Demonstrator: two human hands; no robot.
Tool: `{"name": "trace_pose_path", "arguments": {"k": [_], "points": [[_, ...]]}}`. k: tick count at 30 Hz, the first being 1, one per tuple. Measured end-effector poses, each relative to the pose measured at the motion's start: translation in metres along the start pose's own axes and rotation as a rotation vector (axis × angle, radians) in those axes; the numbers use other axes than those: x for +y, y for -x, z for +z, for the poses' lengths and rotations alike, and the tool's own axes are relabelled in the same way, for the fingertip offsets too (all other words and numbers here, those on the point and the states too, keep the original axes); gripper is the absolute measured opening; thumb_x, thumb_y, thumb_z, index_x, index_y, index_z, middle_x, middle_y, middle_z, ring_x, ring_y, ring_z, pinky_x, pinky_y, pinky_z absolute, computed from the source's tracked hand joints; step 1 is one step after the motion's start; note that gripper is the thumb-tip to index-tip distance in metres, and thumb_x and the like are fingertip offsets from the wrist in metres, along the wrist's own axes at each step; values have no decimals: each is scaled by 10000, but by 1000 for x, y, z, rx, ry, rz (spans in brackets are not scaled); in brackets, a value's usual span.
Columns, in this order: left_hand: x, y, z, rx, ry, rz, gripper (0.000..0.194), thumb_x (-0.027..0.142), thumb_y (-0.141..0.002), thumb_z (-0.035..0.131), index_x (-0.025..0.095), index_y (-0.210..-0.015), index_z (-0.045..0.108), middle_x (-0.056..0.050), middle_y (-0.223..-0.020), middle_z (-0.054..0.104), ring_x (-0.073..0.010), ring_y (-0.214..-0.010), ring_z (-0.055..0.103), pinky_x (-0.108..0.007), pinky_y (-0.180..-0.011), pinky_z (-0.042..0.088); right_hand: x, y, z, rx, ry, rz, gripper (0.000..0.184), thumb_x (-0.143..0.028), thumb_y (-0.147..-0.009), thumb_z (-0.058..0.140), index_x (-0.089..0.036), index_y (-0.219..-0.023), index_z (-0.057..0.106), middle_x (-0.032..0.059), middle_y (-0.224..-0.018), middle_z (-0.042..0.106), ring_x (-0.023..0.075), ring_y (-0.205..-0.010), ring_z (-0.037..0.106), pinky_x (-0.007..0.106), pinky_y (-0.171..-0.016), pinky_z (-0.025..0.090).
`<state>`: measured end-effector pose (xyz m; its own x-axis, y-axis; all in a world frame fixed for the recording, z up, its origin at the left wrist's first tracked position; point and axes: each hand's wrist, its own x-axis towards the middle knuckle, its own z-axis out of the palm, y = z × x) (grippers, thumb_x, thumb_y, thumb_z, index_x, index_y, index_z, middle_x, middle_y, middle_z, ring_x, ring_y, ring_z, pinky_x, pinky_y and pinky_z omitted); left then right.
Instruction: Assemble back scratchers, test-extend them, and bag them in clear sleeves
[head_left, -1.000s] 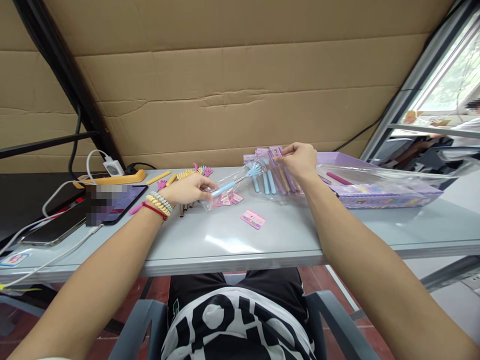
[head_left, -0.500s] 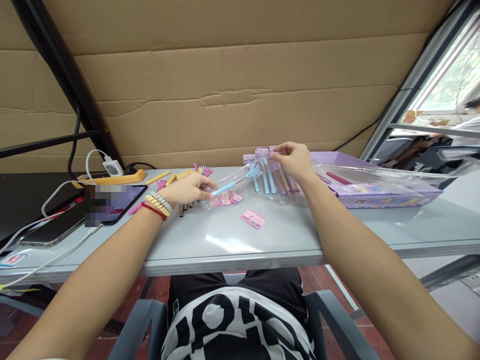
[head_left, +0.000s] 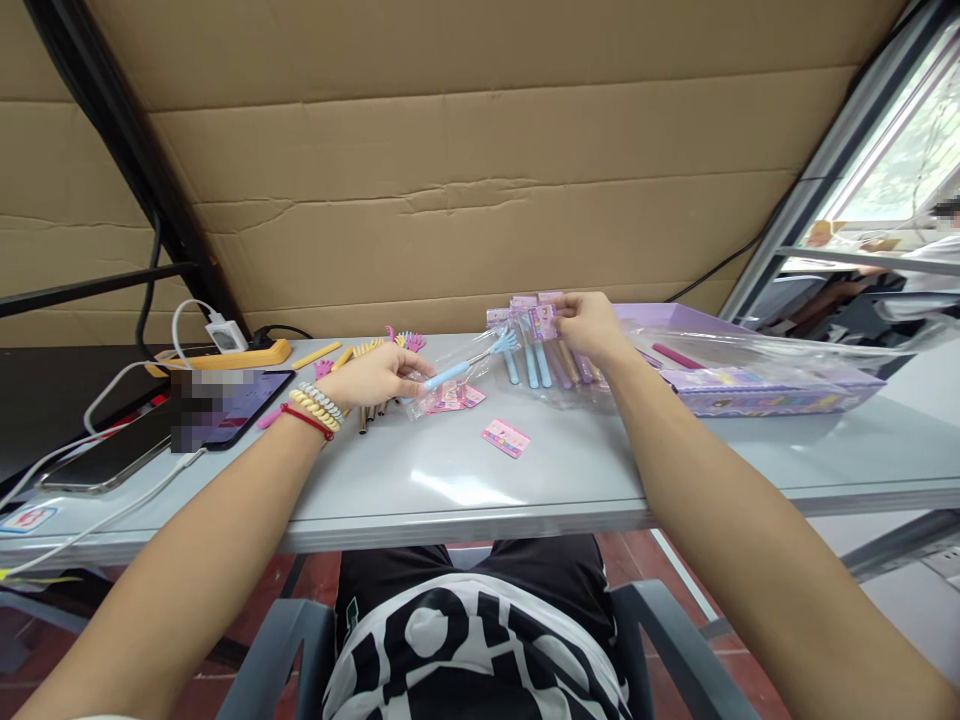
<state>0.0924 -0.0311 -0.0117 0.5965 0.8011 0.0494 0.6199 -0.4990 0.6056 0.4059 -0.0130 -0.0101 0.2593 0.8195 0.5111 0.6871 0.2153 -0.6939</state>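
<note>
My left hand (head_left: pixel 381 374) is closed on a light blue back scratcher (head_left: pixel 450 375) with a small hand-shaped head, inside a clear plastic bag. It tilts up toward the right, its head near the packed scratchers. My right hand (head_left: pixel 589 325) pinches a small purple printed card (head_left: pixel 543 322) at the top of the bagged group. Below that hand lie several packed blue scratchers (head_left: pixel 532 365) and purple-brown ones (head_left: pixel 568 362). Pink printed cards (head_left: pixel 455 397) lie partly under the held bag, and a single pink card (head_left: pixel 506 437) lies nearer the table's front.
An open purple box (head_left: pixel 765 390) with clear film stands at the right. Loose colourful scratcher parts (head_left: pixel 367 348) lie behind my left hand. Two phones (head_left: pixel 240 410) with white cables and a yellow power strip (head_left: pixel 225 358) are at the left. Cardboard (head_left: pixel 480 180) walls the back.
My right hand has shifted slightly right and down, and the purple card at its fingertips now shows more clearly. The left hand and its back scratcher have barely moved.
</note>
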Motion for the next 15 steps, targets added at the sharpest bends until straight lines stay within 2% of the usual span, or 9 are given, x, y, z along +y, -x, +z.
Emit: {"name": "trace_pose_path", "arguments": {"k": [3, 11, 15], "points": [[1, 0, 0, 7, 9, -10, 450, 390, -680, 639, 157, -1063, 675, -35, -942, 692, -207, -886, 612, -294, -775, 481, -5, 2, -2, 57, 3, 25, 259, -103, -553, 549, -163, -762, 689, 51, -713, 700, 215, -721, 658, 341, -741, 512], [3, 1, 1, 10, -13, -21, 455, 394, -672, 648, 163, -1063, 679, -40, -944, 693, -219, -917, 611, -306, -794, 485, -6, 5, -4, 54, -73, 45, 220, -102, -532, 614, -148, -737, 678, 43, -679, 689, 190, -642, 639, 337, -685, 517], [2, 1, 0, 17, -18, -15, 462, 397, -670, 644, 161, -1065, 681, -40, -941, 692, -221, -900, 614, -309, -778, 487, -7, 6, -4, -17, -116, 58, 233, -101, -534, 634, -132, -760, 679, 35, -678, 674, 165, -626, 615, 310, -658, 507]]}}
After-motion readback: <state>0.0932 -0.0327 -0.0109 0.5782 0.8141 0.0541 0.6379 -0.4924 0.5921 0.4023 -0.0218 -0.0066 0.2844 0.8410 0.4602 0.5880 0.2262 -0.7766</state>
